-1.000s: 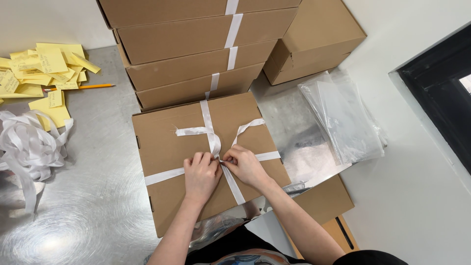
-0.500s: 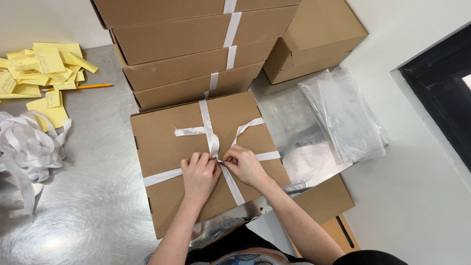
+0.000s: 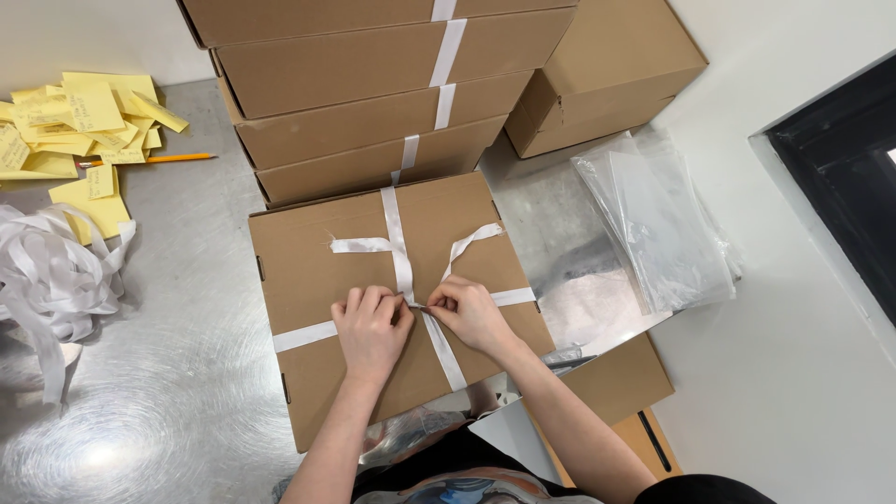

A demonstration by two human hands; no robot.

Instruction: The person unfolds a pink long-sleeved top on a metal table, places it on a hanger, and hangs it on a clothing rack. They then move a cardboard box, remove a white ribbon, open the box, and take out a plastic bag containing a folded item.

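A flat brown cardboard box (image 3: 308,271) lies on the metal table in front of me, crossed by a white ribbon (image 3: 399,250). My left hand (image 3: 371,329) and my right hand (image 3: 469,313) meet at the ribbon's crossing in the middle of the lid, both pinching the ribbon at the knot. Two loose ribbon ends run up from the knot, one to the left and one to the right.
A stack of ribboned brown boxes (image 3: 355,112) stands just behind. A plain box (image 3: 607,89) and clear plastic bags (image 3: 653,215) lie to the right. Yellow paper notes (image 3: 79,131), a pencil (image 3: 154,160) and a heap of white ribbon (image 3: 51,280) sit on the left of the metal table (image 3: 159,392).
Both hands stay at the knot; the fingers have shifted only slightly and the box has not moved.
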